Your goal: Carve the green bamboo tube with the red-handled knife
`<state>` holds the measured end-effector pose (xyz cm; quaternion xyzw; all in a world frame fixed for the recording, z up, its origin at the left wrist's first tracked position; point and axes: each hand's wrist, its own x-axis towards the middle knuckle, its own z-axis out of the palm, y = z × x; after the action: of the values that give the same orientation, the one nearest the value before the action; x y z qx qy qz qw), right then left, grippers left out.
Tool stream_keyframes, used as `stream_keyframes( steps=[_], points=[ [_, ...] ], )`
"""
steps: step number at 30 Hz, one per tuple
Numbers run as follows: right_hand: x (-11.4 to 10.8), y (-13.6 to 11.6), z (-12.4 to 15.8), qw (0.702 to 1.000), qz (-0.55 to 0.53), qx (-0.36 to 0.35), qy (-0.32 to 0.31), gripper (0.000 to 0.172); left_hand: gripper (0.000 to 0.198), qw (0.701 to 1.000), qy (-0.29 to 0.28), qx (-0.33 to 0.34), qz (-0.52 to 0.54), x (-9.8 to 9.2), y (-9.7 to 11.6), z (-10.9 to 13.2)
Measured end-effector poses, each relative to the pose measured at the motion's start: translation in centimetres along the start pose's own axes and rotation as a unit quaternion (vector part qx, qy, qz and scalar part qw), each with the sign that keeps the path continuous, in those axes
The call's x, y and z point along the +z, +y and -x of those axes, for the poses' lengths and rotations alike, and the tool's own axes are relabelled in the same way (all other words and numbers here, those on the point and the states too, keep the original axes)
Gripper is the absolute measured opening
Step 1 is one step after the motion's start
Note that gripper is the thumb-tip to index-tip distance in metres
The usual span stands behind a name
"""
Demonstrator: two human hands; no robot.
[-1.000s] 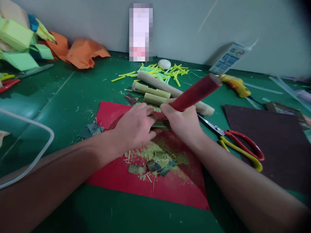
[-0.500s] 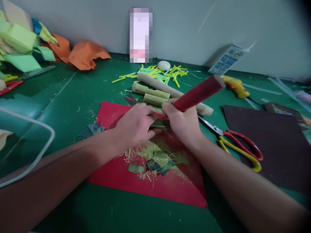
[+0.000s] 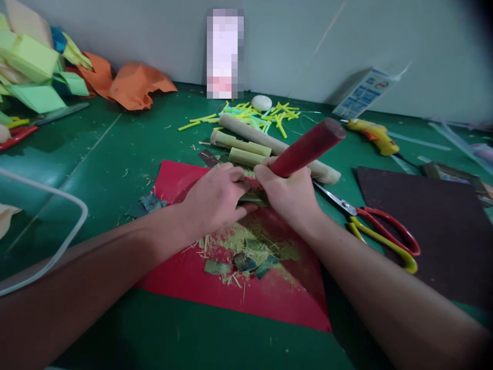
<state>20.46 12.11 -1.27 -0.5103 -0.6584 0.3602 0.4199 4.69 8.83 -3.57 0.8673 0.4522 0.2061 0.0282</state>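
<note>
My right hand (image 3: 288, 192) is closed round a thick red handle (image 3: 310, 146) that slants up to the right; the tool's lower end is hidden between the hands. My left hand (image 3: 217, 198) grips a greenish bamboo piece (image 3: 256, 198), with its fingers bent over it. Both hands are over a red sheet (image 3: 185, 293), nearly touching. Pale shavings (image 3: 231, 239) and dark green scraps (image 3: 243, 262) lie on the sheet below the hands. Just behind them are two cut bamboo pieces (image 3: 241, 143) and a long pale wooden rod (image 3: 262, 134).
Scissors (image 3: 348, 207) with red and yellow handles lie right of my right hand, beside a dark sheet (image 3: 427, 231). Farther back are a yellow glue gun (image 3: 373, 134), yellow and green sticks (image 3: 283, 115) and a white oval object (image 3: 261, 103). Folded papers (image 3: 34, 61) fill the back left.
The red handle's top has shifted left and slightly toward me, with my right hand still round it. My left hand keeps its place on the bamboo. The whole view has shifted slightly.
</note>
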Motion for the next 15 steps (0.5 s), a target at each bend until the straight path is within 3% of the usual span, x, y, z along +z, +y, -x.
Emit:
stream_keyframes(
  steps=[7, 12, 15],
  points=[
    [-0.36, -0.33, 0.40, 0.998, -0.032, -0.008, -0.054, 0.029, 0.032, 1.000, -0.002, -0.004, -0.006, 0.15, 0.02, 0.01],
    [-0.38, -0.10, 0.27, 0.997, -0.067, 0.002, 0.028, 0.028, 0.033, 1.000, -0.012, -0.016, -0.019, -0.07, 0.20, -0.02],
    [-0.30, -0.02, 0.04, 0.998, -0.058, 0.001, 0.026, 0.030, 0.032, 0.999, -0.015, -0.022, -0.023, -0.41, 0.51, 0.05]
  ],
)
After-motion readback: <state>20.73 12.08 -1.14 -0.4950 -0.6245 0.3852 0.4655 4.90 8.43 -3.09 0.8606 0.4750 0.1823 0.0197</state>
